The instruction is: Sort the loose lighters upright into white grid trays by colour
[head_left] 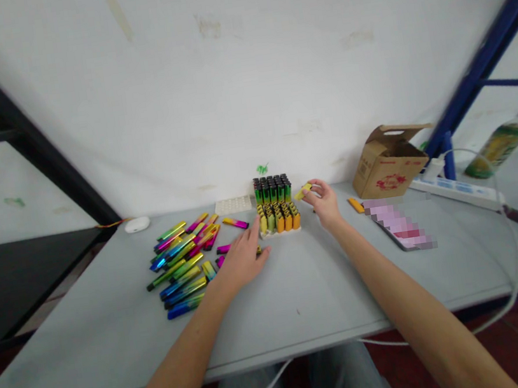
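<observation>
Lighter point(303, 191) pinched in right hand point(324, 203) beside display tray point(277, 212), best lowered upright into a free slot; left hand point(243, 255) flat, fingers spread, over loose lighters point(181, 256).

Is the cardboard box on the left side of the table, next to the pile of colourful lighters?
No, the cardboard box stands at the table's right, far from the lighter pile on the left.

A grey bench point(114, 330) carries loose lighters point(183, 256) and a lighter tray point(277, 207). Right of them — a cardboard box point(387, 163) and a power strip point(456, 191).
</observation>
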`<state>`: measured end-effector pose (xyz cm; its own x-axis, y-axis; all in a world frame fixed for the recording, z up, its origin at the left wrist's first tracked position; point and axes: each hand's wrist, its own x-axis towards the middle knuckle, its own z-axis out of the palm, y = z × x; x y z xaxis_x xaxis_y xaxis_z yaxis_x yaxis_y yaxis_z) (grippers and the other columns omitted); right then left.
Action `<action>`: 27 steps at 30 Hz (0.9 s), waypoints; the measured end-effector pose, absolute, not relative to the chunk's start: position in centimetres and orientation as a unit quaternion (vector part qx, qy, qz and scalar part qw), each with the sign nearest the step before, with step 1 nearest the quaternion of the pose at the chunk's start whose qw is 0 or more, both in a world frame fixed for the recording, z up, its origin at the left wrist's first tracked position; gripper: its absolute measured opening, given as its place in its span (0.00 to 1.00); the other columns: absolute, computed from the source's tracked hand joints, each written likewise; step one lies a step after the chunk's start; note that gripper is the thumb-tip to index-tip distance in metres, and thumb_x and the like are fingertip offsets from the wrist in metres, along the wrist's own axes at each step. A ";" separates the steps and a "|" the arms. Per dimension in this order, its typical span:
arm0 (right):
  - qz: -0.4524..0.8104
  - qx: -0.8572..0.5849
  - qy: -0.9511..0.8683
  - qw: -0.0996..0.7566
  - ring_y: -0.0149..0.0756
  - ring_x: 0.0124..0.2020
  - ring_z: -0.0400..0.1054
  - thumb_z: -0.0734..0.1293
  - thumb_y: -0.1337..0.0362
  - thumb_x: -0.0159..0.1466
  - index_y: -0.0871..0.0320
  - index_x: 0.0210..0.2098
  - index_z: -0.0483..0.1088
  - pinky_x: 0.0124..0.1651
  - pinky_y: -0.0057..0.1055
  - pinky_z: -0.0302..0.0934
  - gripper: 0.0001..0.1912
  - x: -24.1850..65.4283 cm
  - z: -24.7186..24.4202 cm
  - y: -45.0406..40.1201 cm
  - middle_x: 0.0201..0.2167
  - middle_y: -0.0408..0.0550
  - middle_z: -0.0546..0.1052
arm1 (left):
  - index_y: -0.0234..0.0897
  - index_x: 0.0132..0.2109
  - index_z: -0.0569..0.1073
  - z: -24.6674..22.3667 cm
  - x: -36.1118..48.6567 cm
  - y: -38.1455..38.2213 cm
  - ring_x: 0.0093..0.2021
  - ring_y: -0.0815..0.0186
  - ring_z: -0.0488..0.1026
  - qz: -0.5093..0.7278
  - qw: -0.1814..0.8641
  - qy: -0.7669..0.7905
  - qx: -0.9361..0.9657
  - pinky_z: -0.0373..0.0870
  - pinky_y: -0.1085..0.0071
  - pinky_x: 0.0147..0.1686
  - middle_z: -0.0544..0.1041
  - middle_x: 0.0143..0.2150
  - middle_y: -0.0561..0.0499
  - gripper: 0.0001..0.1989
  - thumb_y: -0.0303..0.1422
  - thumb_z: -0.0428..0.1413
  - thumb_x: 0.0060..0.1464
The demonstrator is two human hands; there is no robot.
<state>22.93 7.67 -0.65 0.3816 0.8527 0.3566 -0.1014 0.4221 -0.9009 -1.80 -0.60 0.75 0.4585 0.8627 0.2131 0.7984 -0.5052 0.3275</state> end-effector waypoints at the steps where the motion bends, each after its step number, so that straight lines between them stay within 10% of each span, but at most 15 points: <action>1: 0.335 -0.419 -0.448 0.715 0.35 0.36 0.72 0.74 0.55 0.47 0.55 0.38 0.67 0.41 0.36 0.70 0.22 22.7 -0.6 7.9 0.34 0.45 0.76 | 0.31 0.70 0.41 0.7 -1.8 -0.6 0.60 0.50 0.65 0.180 0.092 0.489 0.849 0.60 0.55 0.59 0.66 0.61 0.33 0.37 0.35 0.49 0.60; 27: 0.329 -0.444 -0.579 0.600 0.36 0.35 0.71 0.68 0.49 0.54 0.57 0.35 0.75 0.43 0.33 0.65 0.18 21.4 -1.7 8.5 0.33 0.45 0.79 | 0.32 0.71 0.39 0.5 -1.9 -0.4 0.60 0.50 0.65 0.187 0.091 0.482 0.851 0.61 0.55 0.58 0.67 0.60 0.34 0.38 0.37 0.49 0.61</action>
<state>21.39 8.51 -1.70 0.1135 0.9089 0.4013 0.1187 0.3886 -0.9137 -1.94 -0.45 0.49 0.4657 0.8545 0.2303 0.7867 -0.5189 0.3344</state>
